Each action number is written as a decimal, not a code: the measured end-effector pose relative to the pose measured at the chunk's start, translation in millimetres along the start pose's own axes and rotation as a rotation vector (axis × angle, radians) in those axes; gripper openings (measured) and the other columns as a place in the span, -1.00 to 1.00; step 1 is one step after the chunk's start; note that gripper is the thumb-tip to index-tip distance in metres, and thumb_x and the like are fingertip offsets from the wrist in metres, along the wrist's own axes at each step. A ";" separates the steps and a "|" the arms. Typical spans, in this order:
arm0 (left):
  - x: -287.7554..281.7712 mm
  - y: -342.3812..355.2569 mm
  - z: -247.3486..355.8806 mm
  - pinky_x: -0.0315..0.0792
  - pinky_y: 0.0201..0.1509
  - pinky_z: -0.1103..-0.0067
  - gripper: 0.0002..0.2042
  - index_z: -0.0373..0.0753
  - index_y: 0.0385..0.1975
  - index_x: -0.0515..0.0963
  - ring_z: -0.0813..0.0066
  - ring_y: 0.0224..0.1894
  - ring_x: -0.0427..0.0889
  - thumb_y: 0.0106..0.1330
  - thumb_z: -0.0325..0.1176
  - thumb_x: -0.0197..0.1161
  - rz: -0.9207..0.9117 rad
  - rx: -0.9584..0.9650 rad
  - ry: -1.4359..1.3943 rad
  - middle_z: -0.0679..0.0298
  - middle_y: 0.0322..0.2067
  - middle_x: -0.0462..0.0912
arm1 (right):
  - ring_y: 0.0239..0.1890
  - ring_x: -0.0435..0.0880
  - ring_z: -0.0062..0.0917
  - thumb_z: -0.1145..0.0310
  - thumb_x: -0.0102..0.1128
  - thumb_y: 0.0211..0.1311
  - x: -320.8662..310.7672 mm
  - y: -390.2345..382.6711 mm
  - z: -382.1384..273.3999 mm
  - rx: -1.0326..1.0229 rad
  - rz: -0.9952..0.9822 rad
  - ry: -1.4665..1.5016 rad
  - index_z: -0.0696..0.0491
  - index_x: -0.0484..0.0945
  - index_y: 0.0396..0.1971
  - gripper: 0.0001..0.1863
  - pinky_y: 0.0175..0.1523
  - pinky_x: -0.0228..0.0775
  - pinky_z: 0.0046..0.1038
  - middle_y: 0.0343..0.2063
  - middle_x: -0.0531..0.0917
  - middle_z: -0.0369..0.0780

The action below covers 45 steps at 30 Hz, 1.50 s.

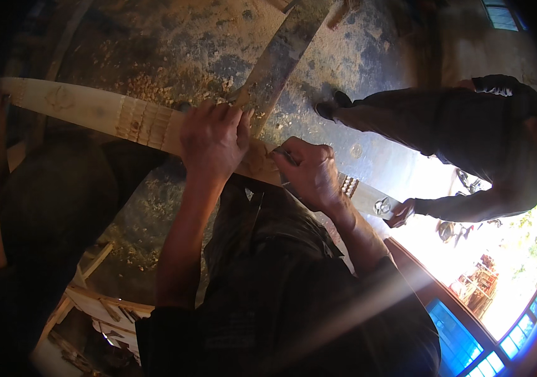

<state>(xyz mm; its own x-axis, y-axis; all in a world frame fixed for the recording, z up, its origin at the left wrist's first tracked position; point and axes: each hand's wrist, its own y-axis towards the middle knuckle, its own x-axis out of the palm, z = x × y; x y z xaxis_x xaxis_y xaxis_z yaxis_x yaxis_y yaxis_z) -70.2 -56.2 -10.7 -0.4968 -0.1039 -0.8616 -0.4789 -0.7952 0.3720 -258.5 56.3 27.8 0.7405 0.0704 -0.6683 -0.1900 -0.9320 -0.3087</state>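
Observation:
A long pale wooden board [97,117], carved with scalloped bands and round motifs, lies crosswise before me. Behind its middle, another board [281,56] runs toward the top. My left hand [215,138] is curled over the long board near the junction, fingers wrapped on its upper part. Just right of it, my right hand [312,166] is closed around a slim dark tool [288,157], its knuckles over a carved patch of the board. The tool’s working end is hard to make out.
A co-worker [444,125] at the right reaches to the board’s right end. Another person [55,207] is close at the left, an arm along the edge. Wood shavings cover the worn floor [180,44]. Timber pieces [99,264] lie lower left; a bright doorway [482,276] opens lower right.

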 end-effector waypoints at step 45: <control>0.3 0.4 1.7 0.53 -0.12 0.22 -0.79 -0.20 -0.46 0.65 0.15 -0.28 0.66 0.41 -0.35 0.51 -0.008 -0.024 -0.035 0.23 -0.50 0.66 | -0.47 0.85 -0.19 0.30 0.48 0.42 -12.6 22.7 6.6 -0.221 -0.158 0.024 0.15 0.80 -0.28 -0.80 -0.26 0.67 -0.23 -0.49 0.79 -0.06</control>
<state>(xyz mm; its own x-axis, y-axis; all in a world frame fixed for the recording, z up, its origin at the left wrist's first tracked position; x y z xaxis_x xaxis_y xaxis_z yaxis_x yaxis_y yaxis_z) -71.8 -55.5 -10.2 -0.5181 -0.0771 -0.8519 -0.4658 -0.8099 0.3565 -276.5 36.6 24.7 0.7654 0.2148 -0.6066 0.0725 -0.9654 -0.2505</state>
